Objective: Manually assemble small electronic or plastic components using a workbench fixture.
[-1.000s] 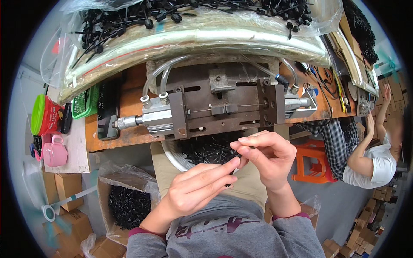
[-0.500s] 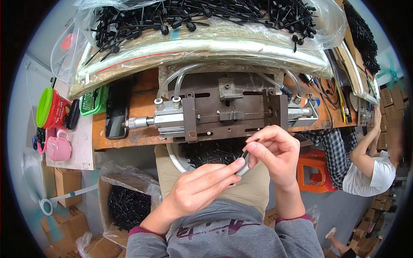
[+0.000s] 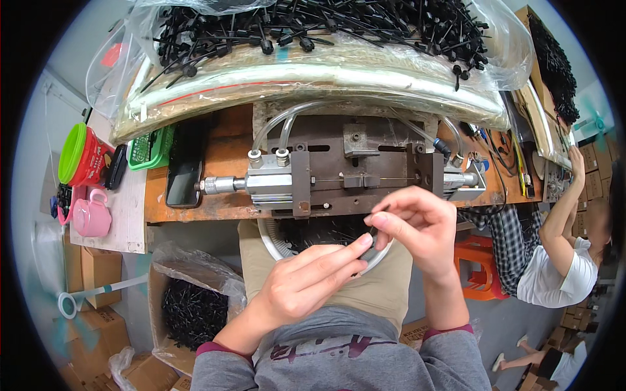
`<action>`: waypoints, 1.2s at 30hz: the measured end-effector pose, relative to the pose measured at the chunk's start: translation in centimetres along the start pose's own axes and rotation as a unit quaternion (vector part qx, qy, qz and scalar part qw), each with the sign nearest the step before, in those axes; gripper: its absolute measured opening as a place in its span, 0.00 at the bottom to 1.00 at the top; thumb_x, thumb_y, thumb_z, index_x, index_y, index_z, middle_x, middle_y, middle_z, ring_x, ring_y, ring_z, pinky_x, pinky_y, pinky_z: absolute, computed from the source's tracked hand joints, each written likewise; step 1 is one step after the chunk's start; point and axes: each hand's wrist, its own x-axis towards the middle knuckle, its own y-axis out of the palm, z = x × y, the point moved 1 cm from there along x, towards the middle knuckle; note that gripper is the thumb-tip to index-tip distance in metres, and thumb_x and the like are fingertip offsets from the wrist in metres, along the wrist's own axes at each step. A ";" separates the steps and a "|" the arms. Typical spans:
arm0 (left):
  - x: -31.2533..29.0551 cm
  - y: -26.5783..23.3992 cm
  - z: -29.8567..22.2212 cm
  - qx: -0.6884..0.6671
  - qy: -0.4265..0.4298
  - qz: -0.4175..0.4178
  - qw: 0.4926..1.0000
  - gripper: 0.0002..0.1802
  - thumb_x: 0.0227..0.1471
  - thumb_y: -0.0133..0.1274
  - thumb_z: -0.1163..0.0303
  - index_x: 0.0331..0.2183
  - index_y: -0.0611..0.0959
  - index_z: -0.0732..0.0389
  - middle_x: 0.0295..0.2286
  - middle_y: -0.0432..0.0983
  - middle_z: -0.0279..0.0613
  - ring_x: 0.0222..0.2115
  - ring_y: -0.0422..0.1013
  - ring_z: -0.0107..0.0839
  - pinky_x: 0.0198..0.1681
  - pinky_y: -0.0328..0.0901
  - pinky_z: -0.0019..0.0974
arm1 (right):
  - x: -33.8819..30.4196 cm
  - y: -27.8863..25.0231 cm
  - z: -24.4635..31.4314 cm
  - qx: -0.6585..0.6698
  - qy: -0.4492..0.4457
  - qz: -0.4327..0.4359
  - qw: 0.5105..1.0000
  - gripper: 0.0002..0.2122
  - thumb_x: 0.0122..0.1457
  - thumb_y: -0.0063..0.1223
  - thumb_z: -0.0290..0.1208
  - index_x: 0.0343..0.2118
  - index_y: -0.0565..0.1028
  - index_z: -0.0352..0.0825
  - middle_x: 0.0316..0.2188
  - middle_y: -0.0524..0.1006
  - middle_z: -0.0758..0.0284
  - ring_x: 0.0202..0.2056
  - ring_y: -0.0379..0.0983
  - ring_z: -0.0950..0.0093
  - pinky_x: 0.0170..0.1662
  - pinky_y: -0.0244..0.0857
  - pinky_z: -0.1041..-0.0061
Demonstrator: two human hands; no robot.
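My left hand (image 3: 303, 280) and my right hand (image 3: 417, 228) meet over my lap. Between their fingertips is a thin black plastic piece (image 3: 373, 231), mostly hidden by the fingers. The left fingers are pressed together around its lower part, while the right thumb and forefinger pinch near its upper end. Just beyond them is a brown metal fixture (image 3: 339, 203) with a silver cylinder (image 3: 270, 186) at its left and a small block (image 3: 362, 182) in the middle. Below the fixture, a round container with a whitish rim (image 3: 268, 244) holds black parts in my lap.
Black stemmed parts (image 3: 313, 26) pile on a plastic-wrapped tray across the back. At left are a phone (image 3: 184, 173), green basket (image 3: 149, 151), red tub (image 3: 85, 159) and pink cup (image 3: 92, 216). A box (image 3: 166, 257) of black parts stands lower left; a co-worker (image 3: 551, 267) sits at right.
The view has shifted slightly, so the bench appears a little further right. My hands keep the black piece in nearly the same pose. Another person's legs show more at the lower right.
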 end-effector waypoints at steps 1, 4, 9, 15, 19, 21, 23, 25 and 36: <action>0.0 -0.2 0.2 0.005 -0.003 -0.007 1.000 0.20 0.31 0.68 0.78 0.35 0.86 0.69 0.46 0.79 0.53 0.35 0.79 0.39 0.36 0.74 0.35 | 0.8 0.0 0.4 -0.008 0.023 0.009 1.000 0.08 0.55 0.64 0.18 0.38 0.79 0.25 0.30 0.82 0.62 0.25 0.78 0.82 0.27 0.71 0.84; 0.3 -0.9 0.1 0.027 -0.016 -0.035 0.999 0.18 0.34 0.67 0.78 0.34 0.86 0.69 0.47 0.78 0.53 0.35 0.78 0.39 0.37 0.74 0.35 | 4.8 0.3 2.4 -0.087 -0.072 -0.031 0.993 0.07 0.56 0.64 0.24 0.36 0.81 0.29 0.30 0.83 0.66 0.27 0.78 0.84 0.28 0.71 0.84; 0.3 -0.8 -0.1 0.050 -0.033 -0.057 0.997 0.19 0.31 0.70 0.74 0.33 0.88 0.61 0.48 0.77 0.51 0.37 0.76 0.36 0.38 0.72 0.34 | 16.3 1.6 5.3 -0.411 -0.291 -0.104 0.857 0.17 0.57 0.64 0.39 0.42 0.81 0.29 0.35 0.82 0.58 0.30 0.75 0.79 0.34 0.70 0.79; -0.3 -0.6 -0.1 0.068 -0.026 -0.056 0.996 0.18 0.31 0.70 0.73 0.33 0.88 0.61 0.48 0.78 0.50 0.37 0.76 0.37 0.38 0.72 0.34 | 27.6 6.0 6.7 -0.663 -0.102 -0.081 0.737 0.38 0.49 0.60 0.64 0.42 0.78 0.24 0.49 0.75 0.48 0.52 0.70 0.58 0.54 0.66 0.67; -1.1 -0.7 0.0 0.063 -0.035 -0.058 0.996 0.17 0.32 0.70 0.74 0.32 0.88 0.61 0.48 0.78 0.49 0.37 0.76 0.37 0.37 0.73 0.34 | 29.8 7.8 3.4 -0.713 -0.174 -0.184 0.654 0.30 0.49 0.63 0.57 0.42 0.81 0.29 0.45 0.78 0.52 0.42 0.77 0.65 0.45 0.71 0.70; -1.3 -0.8 0.1 0.057 -0.038 -0.056 0.996 0.17 0.32 0.70 0.74 0.33 0.88 0.60 0.48 0.78 0.49 0.37 0.76 0.37 0.37 0.73 0.34 | 31.4 7.6 4.2 -0.728 -0.069 -0.078 0.678 0.33 0.44 0.65 0.55 0.46 0.80 0.30 0.51 0.75 0.49 0.44 0.77 0.61 0.48 0.71 0.69; -1.4 -0.7 0.1 0.051 -0.038 -0.051 0.997 0.17 0.33 0.70 0.74 0.33 0.88 0.60 0.48 0.78 0.49 0.37 0.76 0.37 0.37 0.72 0.34 | 31.9 6.9 4.0 -0.737 -0.024 -0.027 0.675 0.37 0.41 0.64 0.56 0.48 0.79 0.28 0.54 0.72 0.47 0.49 0.76 0.55 0.53 0.70 0.67; -1.4 -0.7 0.0 0.042 -0.035 -0.046 0.997 0.17 0.33 0.70 0.74 0.33 0.88 0.60 0.49 0.78 0.48 0.37 0.76 0.37 0.38 0.72 0.34 | 32.4 5.2 3.7 -0.731 -0.029 -0.011 0.682 0.35 0.43 0.63 0.52 0.50 0.78 0.28 0.54 0.73 0.47 0.51 0.75 0.54 0.55 0.69 0.66; -2.5 -0.5 -0.8 0.035 -0.038 -0.042 0.998 0.16 0.35 0.69 0.74 0.33 0.88 0.60 0.48 0.78 0.47 0.35 0.76 0.35 0.37 0.73 0.34 | 28.8 -0.7 5.1 -0.722 -0.097 0.138 0.671 0.36 0.45 0.64 0.31 0.61 0.68 0.32 0.55 0.73 0.53 0.55 0.70 0.57 0.59 0.65 0.65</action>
